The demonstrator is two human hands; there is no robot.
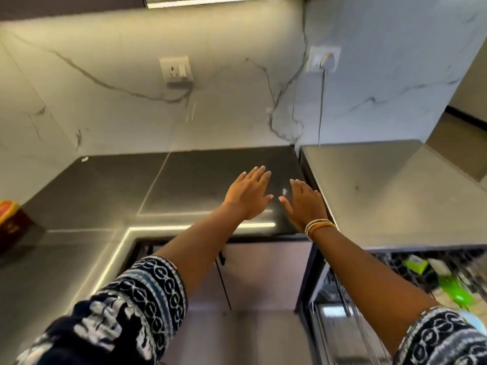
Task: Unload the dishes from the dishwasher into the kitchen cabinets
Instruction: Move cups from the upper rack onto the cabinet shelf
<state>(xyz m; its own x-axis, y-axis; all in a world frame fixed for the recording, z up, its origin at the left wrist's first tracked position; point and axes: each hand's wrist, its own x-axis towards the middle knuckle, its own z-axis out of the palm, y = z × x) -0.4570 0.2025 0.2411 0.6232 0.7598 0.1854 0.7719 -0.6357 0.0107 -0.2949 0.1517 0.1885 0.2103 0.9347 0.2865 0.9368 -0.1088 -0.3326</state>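
Left hand [247, 196] and right hand [305, 202], fingers straight and empty, extend side by side over the dark grey stone table [105, 180] near its far right corner.

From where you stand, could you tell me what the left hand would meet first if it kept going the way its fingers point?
Probably the marble wall: the left hand points over bare dark countertop. Depth is unclear.

worktop [100, 185]: bare dark surface left of hands, passable | far: marble wall [126, 106] blocks | right: raised grey ledge [382, 191] | left near: box [11, 222]
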